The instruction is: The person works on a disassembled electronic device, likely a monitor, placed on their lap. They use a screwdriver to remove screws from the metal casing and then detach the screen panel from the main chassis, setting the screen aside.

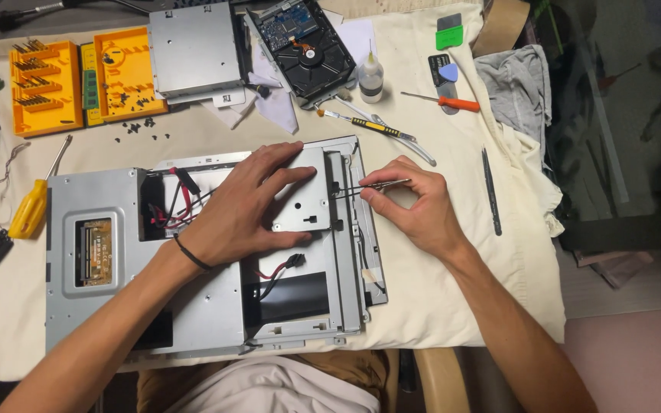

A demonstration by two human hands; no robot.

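Two hands: both are mine, both down on the grey sheet-metal computer chassis (pixel 109 306) that lies flat on the cream cloth-covered table (pixel 437 306).
Left hand: my left hand (pixel 242 210) lies spread and flat, fingers apart, pressing a loose silver metal bracket plate (pixel 306 206) against the frame; it grips nothing.
Right hand: my right hand (pixel 415 203) has thumb and fingers pinched together on a thin black-tipped precision screwdriver (pixel 369 186), held nearly level, its tip pointing left.
Tip position: the tip sits at the dark vertical rail (pixel 336 199) along the plate's right edge; whether it is seated in a screw head I cannot tell, it is too small to see.
Wiring: red and black cables (pixel 181 206) run just under my left wrist, and a second red and black lead with a plug (pixel 284 266) lies below the plate.
Nearby: a yellow-handled screwdriver (pixel 28 210) rests left of the chassis, an orange plastic bit tray (pixel 43 86) and loose black screws (pixel 143 126) sit at the far side, a bare hard drive (pixel 311 46) beyond.
Doing it well: I judge steady downward pressure from the flat palm matters most, so the plate cannot shift, with the driver kept in line with the screw and clear of the cables.
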